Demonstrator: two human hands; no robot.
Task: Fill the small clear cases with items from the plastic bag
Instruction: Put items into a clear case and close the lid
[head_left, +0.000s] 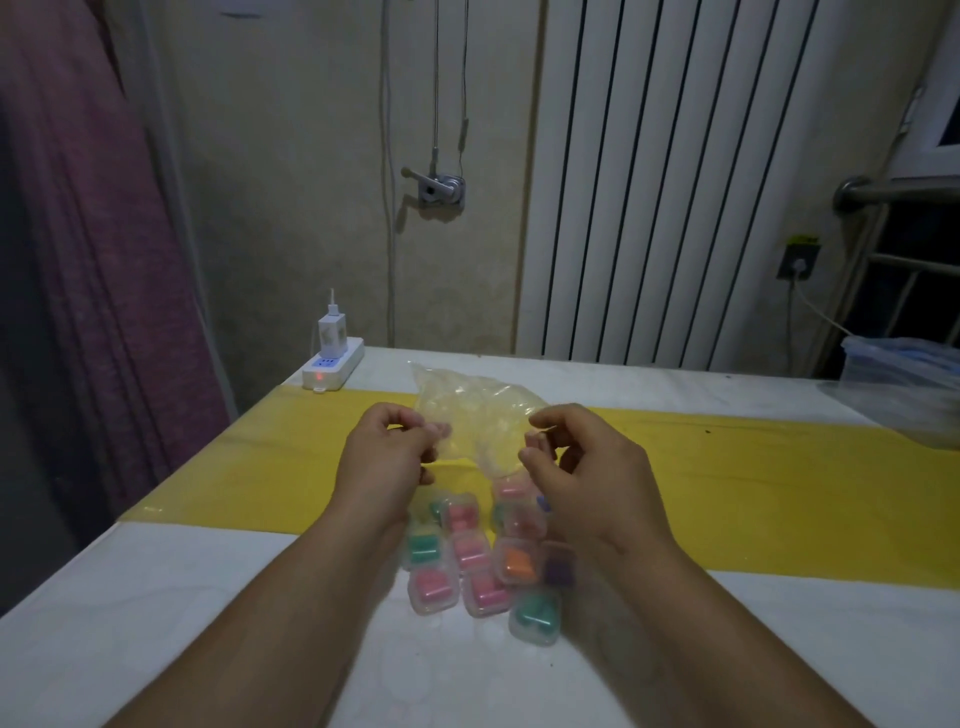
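No legible text, label, brand, number or sign in the head view. The white charger plugged into the power strip carries a faint greyish mark on its face, too blurred to read. The wall socket at right has a yellow-and-black sticker along its top edge; any print on it is too small to make out. The small clear cases and the plastic bag show no readable marking.
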